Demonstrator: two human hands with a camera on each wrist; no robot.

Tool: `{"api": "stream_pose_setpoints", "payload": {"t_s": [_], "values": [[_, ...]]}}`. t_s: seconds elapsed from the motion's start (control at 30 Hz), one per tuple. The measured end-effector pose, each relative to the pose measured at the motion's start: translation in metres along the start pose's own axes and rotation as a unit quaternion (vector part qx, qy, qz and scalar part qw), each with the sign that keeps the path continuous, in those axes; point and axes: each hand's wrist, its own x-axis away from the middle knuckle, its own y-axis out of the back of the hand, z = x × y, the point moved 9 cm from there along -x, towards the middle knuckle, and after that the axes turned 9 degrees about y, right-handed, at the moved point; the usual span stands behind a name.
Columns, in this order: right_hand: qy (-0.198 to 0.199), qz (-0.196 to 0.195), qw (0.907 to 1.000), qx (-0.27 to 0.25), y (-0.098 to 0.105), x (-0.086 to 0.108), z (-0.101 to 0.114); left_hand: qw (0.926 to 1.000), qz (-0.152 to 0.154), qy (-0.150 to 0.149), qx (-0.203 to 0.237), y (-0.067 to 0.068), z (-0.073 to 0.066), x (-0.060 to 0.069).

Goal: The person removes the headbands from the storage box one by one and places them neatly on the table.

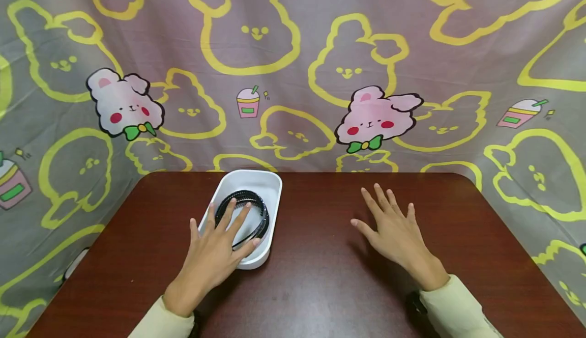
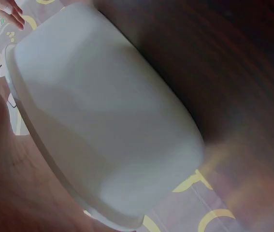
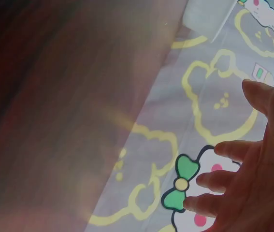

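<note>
A white rounded tub stands on the left half of the table, its outer wall filling much of the left wrist view. Inside lie black hoop-shaped bands, some with toothed edges, like headbands. My left hand is over the tub's near left side with its fingers spread, partly covering the bands; whether it touches them cannot be told. Over the right half of the table, my right hand has its fingers straight and apart, holding nothing. In the right wrist view its fingers extend before the cloth.
The dark reddish-brown table has rounded far corners. A grey-pink cloth printed with yellow outlined bears hangs behind and beside it. Past the table's left edge a small whitish object is partly visible.
</note>
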Motion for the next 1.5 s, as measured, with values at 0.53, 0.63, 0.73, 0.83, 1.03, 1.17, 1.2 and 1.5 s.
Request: {"api": "stream_pose_setpoints", "payload": {"t_s": [0.53,0.63,0.73,0.83,1.03,1.17,1.2,1.5], "values": [[0.049,-0.019,0.9983,-0.027,-0.002,-0.033,0.052,0.9986,0.026,-0.001,0.045,0.008,0.029,0.006],[0.061,-0.022,0.9974,-0.031,-0.004,-0.040,0.062,0.9977,0.033,0.004,0.058,0.009,0.035,0.007],[0.075,-0.028,0.9961,-0.037,-0.006,-0.047,0.074,0.9965,0.041,0.009,0.072,0.008,0.041,0.007],[0.089,-0.036,0.9942,-0.047,-0.009,-0.054,0.086,0.9958,0.048,0.016,0.077,0.006,0.048,0.008],[0.120,-0.056,0.9883,-0.076,-0.011,-0.067,0.111,0.9946,0.053,0.028,0.085,0.007,0.063,0.010],[0.142,-0.069,0.9830,-0.094,-0.012,-0.073,0.126,0.9944,0.052,0.021,0.090,0.009,0.068,0.011],[0.146,-0.073,0.9816,-0.098,-0.013,-0.075,0.129,0.9942,0.053,0.019,0.091,0.008,0.069,0.011],[0.186,-0.093,0.9685,-0.137,-0.021,-0.090,0.158,0.9915,0.067,0.020,0.110,0.003,0.078,0.015]]}}
